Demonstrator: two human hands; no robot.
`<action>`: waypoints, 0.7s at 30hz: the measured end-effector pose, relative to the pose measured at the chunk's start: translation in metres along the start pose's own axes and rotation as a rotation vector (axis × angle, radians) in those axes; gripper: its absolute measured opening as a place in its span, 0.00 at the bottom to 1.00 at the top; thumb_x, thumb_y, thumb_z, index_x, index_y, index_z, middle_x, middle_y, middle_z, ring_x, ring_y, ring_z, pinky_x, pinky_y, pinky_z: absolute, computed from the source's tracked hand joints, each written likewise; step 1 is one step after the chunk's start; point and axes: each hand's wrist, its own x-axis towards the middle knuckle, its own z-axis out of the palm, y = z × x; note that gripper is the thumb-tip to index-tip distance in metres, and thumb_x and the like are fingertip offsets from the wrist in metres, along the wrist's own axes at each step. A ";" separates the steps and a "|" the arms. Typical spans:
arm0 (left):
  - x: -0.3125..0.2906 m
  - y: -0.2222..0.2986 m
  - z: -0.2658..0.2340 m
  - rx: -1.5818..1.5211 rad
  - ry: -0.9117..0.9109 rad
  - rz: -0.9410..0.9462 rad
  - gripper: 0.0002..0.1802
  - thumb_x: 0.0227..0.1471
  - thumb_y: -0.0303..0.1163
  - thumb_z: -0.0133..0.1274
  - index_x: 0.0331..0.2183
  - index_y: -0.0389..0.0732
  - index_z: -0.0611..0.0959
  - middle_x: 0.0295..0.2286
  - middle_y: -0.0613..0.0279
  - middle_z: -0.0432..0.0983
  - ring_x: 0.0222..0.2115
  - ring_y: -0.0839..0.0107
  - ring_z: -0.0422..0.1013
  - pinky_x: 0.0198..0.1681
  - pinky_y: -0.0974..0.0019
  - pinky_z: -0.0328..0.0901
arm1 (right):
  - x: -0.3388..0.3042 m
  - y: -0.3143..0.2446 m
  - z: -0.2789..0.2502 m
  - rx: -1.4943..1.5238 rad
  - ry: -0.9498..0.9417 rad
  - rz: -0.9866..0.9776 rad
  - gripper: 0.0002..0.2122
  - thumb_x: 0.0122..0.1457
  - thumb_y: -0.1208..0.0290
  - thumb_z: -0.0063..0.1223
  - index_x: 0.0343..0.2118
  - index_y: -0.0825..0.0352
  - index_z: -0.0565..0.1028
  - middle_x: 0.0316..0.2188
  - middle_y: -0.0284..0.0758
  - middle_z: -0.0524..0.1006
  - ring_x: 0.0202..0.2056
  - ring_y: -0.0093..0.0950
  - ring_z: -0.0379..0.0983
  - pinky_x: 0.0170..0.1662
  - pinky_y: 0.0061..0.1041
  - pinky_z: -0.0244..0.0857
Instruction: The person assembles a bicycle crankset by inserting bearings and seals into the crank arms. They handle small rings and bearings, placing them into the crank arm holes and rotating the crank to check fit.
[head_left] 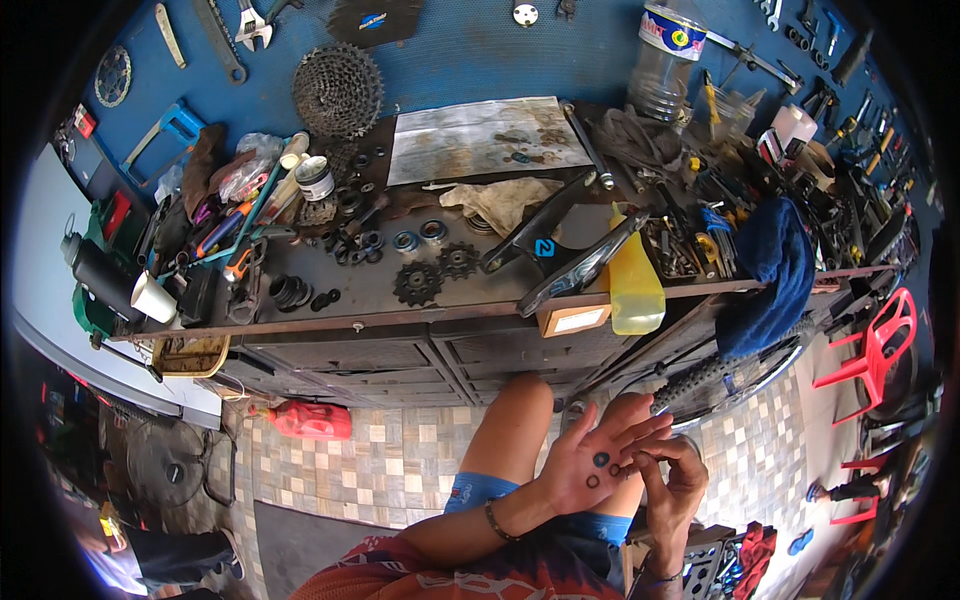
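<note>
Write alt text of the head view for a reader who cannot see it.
A person's open left hand bears small round parts, the right hand close beside them. Beyond stands a cluttered workbench with toothed wheels and a black forked part.

Head fisheye, left of pair: bench [355,297] and blue wall [450,65] are viewed forward-down from above, left hand [582,472] and right hand [680,486] close.

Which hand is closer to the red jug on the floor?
Left. The left hand is to the right of the red jug, palm up; the right hand is farther right.
</note>
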 end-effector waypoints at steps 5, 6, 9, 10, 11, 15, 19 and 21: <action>-0.005 0.002 0.002 -0.013 0.073 -0.005 0.45 0.70 0.69 0.30 0.75 0.53 0.55 0.74 0.54 0.50 0.75 0.59 0.45 0.73 0.57 0.46 | 0.000 -0.001 0.002 -0.056 0.011 -0.104 0.08 0.54 0.86 0.68 0.36 0.69 0.84 0.33 0.36 0.84 0.36 0.27 0.81 0.42 0.26 0.73; -0.004 0.003 0.001 -0.003 0.041 0.000 0.44 0.70 0.69 0.29 0.75 0.53 0.55 0.74 0.55 0.51 0.74 0.61 0.46 0.73 0.57 0.46 | 0.002 -0.002 0.003 -0.086 0.023 -0.155 0.08 0.54 0.86 0.68 0.36 0.69 0.84 0.33 0.36 0.84 0.36 0.27 0.81 0.42 0.26 0.72; -0.004 0.001 -0.003 0.000 -0.012 0.012 0.43 0.71 0.68 0.27 0.75 0.53 0.56 0.73 0.57 0.52 0.74 0.63 0.48 0.74 0.58 0.45 | 0.000 -0.004 0.001 -0.097 0.046 -0.120 0.09 0.52 0.86 0.69 0.35 0.68 0.84 0.33 0.36 0.84 0.36 0.29 0.80 0.43 0.27 0.72; -0.003 0.002 -0.002 0.007 -0.023 0.022 0.43 0.71 0.68 0.27 0.75 0.53 0.56 0.74 0.57 0.52 0.74 0.63 0.47 0.74 0.58 0.44 | -0.001 -0.004 0.000 -0.087 0.035 -0.098 0.09 0.53 0.86 0.69 0.36 0.68 0.84 0.33 0.36 0.84 0.36 0.29 0.81 0.43 0.27 0.73; -0.002 0.004 -0.002 0.015 -0.033 0.033 0.43 0.71 0.67 0.27 0.75 0.53 0.56 0.74 0.57 0.51 0.74 0.62 0.47 0.74 0.58 0.44 | -0.002 -0.005 -0.001 -0.075 0.022 -0.075 0.09 0.53 0.85 0.69 0.36 0.68 0.84 0.34 0.36 0.84 0.37 0.29 0.81 0.44 0.27 0.73; -0.003 0.002 -0.002 -0.018 0.044 0.024 0.44 0.70 0.69 0.26 0.75 0.52 0.56 0.72 0.53 0.55 0.74 0.59 0.49 0.74 0.56 0.46 | -0.005 0.009 -0.006 -0.112 0.038 -0.101 0.09 0.54 0.84 0.68 0.37 0.69 0.84 0.36 0.37 0.86 0.39 0.29 0.83 0.44 0.28 0.74; 0.000 -0.003 0.011 -0.005 0.089 0.060 0.45 0.70 0.69 0.25 0.74 0.51 0.57 0.72 0.50 0.56 0.74 0.56 0.49 0.75 0.55 0.45 | -0.003 -0.013 -0.005 -0.134 0.007 -0.051 0.10 0.56 0.86 0.66 0.41 0.72 0.86 0.35 0.38 0.85 0.38 0.28 0.81 0.45 0.26 0.72; 0.000 -0.004 0.014 -0.022 0.085 0.065 0.45 0.70 0.69 0.24 0.74 0.51 0.57 0.72 0.49 0.55 0.74 0.55 0.49 0.75 0.53 0.44 | -0.001 -0.005 -0.010 -0.150 -0.112 -0.113 0.11 0.57 0.85 0.66 0.43 0.70 0.86 0.37 0.37 0.85 0.38 0.28 0.80 0.43 0.26 0.73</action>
